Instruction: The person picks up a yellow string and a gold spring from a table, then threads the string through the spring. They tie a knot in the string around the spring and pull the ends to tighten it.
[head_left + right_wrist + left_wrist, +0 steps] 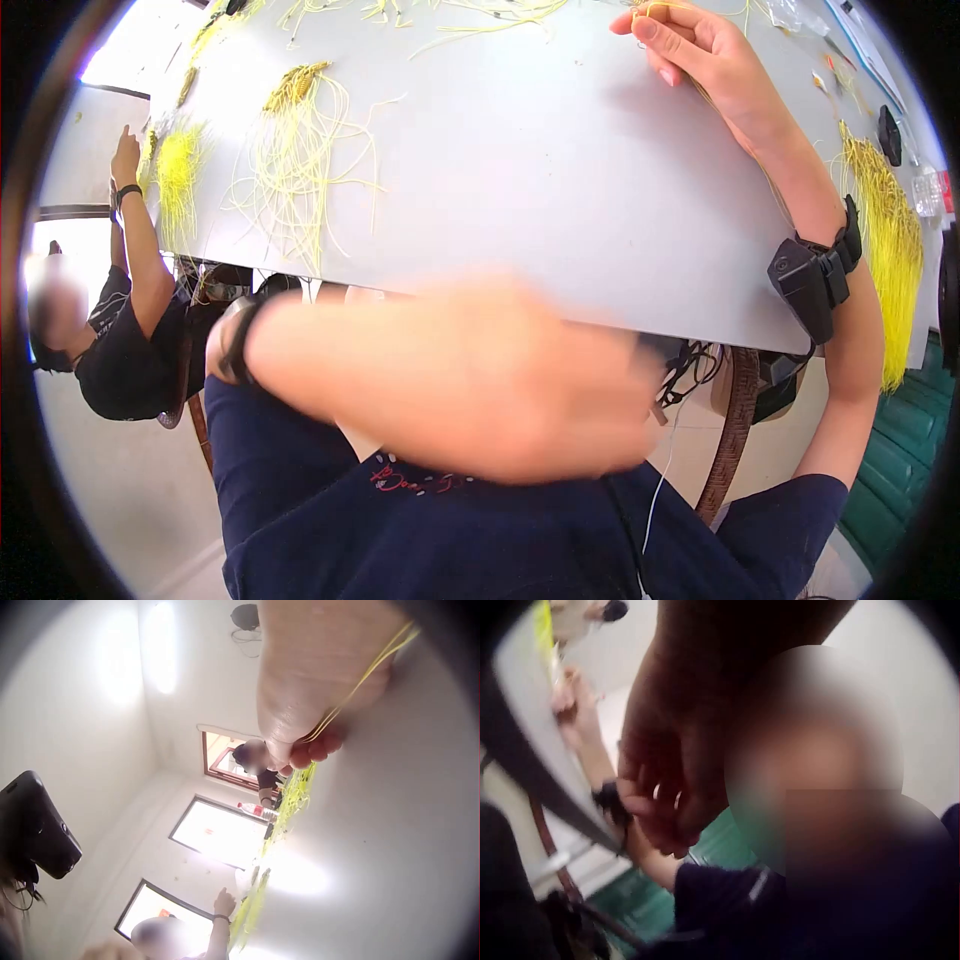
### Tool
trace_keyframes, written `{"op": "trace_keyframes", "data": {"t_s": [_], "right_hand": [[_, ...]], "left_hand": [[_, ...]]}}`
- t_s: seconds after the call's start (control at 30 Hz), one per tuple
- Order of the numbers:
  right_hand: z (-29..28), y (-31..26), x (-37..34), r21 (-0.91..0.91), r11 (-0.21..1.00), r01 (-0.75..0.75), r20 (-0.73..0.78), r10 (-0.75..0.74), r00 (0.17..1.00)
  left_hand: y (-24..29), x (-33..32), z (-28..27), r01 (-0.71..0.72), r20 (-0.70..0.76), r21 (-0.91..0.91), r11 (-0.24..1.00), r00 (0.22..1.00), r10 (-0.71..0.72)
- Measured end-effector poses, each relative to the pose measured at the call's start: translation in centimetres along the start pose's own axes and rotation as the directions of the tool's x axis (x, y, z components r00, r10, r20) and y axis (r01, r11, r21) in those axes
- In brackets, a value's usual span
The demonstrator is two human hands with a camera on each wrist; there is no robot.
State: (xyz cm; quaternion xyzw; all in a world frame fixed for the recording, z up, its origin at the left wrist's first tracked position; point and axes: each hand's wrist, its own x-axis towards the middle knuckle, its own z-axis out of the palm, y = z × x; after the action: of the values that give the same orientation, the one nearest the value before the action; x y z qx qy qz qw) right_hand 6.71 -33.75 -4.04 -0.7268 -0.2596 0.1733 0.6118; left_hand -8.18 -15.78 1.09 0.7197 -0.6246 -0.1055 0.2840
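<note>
Pinched between the thumb and fingers of my right hand [695,45], at the far right part of the table, are thin yellow cords [365,677]. The cords trail back across the palm and along the forearm. My left hand [520,380] is a motion blur over the lap, in front of the table's near edge. In the left wrist view that hand [664,780] is dark, its fingers bent inward; I cannot tell whether anything is between them.
Bundles of yellow cords lie on the grey table [500,200]: a knotted bundle [300,95] at left, a bright yellow bundle [178,175] beyond it, and a long bundle [890,240] beside the right forearm. Another person [130,330] sits at the left end.
</note>
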Motion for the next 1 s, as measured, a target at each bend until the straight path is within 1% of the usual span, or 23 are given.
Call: {"op": "trace_keyframes", "data": {"t_s": [0.03, 0.07, 0.1, 0.13, 0.17, 0.2, 0.27, 0.3, 0.4, 0.5, 0.57, 0.63, 0.77, 0.93, 1.0], "right_hand": [[-0.3, 0.4, 0.1, -0.019, 1.000, -0.010, 0.014, 0.010, 1.000], [-0.2, 0.5, 0.2, -0.017, 1.000, -0.011, 0.012, 0.011, 1.000], [-0.2, 0.4, 0.2, -0.022, 1.000, -0.007, 0.013, 0.007, 1.000], [-0.2, 0.5, 0.1, -0.027, 1.000, -0.007, 0.012, 0.007, 1.000], [-0.3, 0.5, 0.0, -0.030, 1.000, -0.011, 0.013, 0.011, 1.000], [-0.4, 0.5, 0.0, -0.018, 1.000, 0.006, 0.026, -0.006, 1.000], [-0.4, 0.6, 0.0, 0.000, 1.000, 0.023, 0.033, -0.023, 0.999], [-0.4, 0.6, 0.1, -0.013, 1.000, 0.006, 0.028, -0.006, 1.000], [-0.3, 0.6, 0.1, -0.019, 1.000, -0.008, 0.032, 0.009, 0.999], [-0.3, 0.5, 0.1, -0.017, 1.000, 0.020, 0.058, -0.019, 0.998], [-0.5, 0.6, 0.0, -0.009, 0.999, 0.033, 0.069, -0.032, 0.997], [-0.3, 0.7, 0.0, -0.038, 0.998, 0.046, 0.072, -0.044, 0.996], [-0.4, 0.4, 0.0, -0.074, 0.997, 0.031, 0.057, -0.027, 0.998], [-0.2, 0.2, -0.1, -0.057, 0.998, 0.010, 0.052, -0.007, 0.999], [-0.1, 0.2, -0.1, -0.070, 0.997, 0.010, 0.053, -0.007, 0.999]], "left_hand": [[1.1, -0.4, 2.8, 0.096, 0.081, -0.148, 0.984, 0.993, -0.085], [1.3, -1.4, 6.4, 0.202, 0.172, -0.284, 0.937, 0.972, -0.157], [0.8, -2.3, 9.0, 0.377, 0.316, -0.140, 0.916, 0.893, -0.319], [-0.2, -3.4, 11.8, 0.516, 0.427, 0.025, 0.856, 0.769, -0.476], [-3.0, -5.6, 16.1, 0.596, 0.286, 0.164, 0.786, 0.734, -0.616], [-5.1, -7.1, 19.3, 0.677, 0.119, 0.280, 0.681, 0.679, -0.724], [-5.9, -7.1, 19.6, 0.667, 0.128, 0.276, 0.692, 0.688, -0.714], [-5.8, -4.8, 20.9, 0.657, 0.134, 0.275, 0.702, 0.697, -0.705], [-7.4, -3.2, 21.3, 0.632, 0.156, 0.266, 0.728, 0.717, -0.679], [-8.8, -3.8, 21.0, 0.599, 0.160, 0.259, 0.758, 0.747, -0.645], [-8.7, -3.7, 21.8, 0.570, 0.171, 0.249, 0.783, 0.770, -0.615], [-9.4, -3.7, 22.3, 0.552, 0.190, 0.233, 0.801, 0.782, -0.594], [-12.0, -3.3, 22.1, 0.501, 0.210, 0.234, 0.833, 0.810, -0.547], [-14.3, -2.5, 22.4, 0.442, 0.231, 0.227, 0.868, 0.841, -0.489], [-14.2, -2.8, 22.8, 0.421, 0.239, 0.222, 0.880, 0.851, -0.467]]}}
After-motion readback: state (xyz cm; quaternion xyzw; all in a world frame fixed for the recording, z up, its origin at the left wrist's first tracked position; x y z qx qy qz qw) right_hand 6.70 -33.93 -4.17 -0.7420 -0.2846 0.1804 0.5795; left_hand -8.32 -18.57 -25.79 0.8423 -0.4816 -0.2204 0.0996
